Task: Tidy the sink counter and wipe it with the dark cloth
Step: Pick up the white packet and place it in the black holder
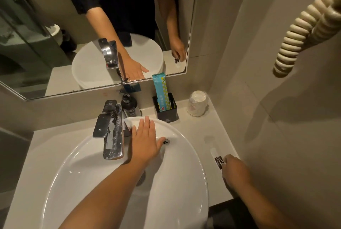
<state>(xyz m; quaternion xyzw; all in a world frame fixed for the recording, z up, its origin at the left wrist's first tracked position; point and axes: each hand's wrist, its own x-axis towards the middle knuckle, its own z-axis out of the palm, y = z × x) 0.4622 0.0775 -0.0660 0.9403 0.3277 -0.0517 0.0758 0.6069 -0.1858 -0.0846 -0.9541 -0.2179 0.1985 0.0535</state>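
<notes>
Under right fingers (227, 159), packet (216, 156).

Dim, warm light; soft shadows on the wall (287, 108); wide-angle bending at edges; slight overall softness.

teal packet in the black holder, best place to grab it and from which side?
Take the teal packet by its top half, which stands clear above the black holder. Come from above and the front, pinching the flat faces: it is thin, upright, leaning slightly back toward the mirror, and the wall blocks any approach from behind.
</notes>
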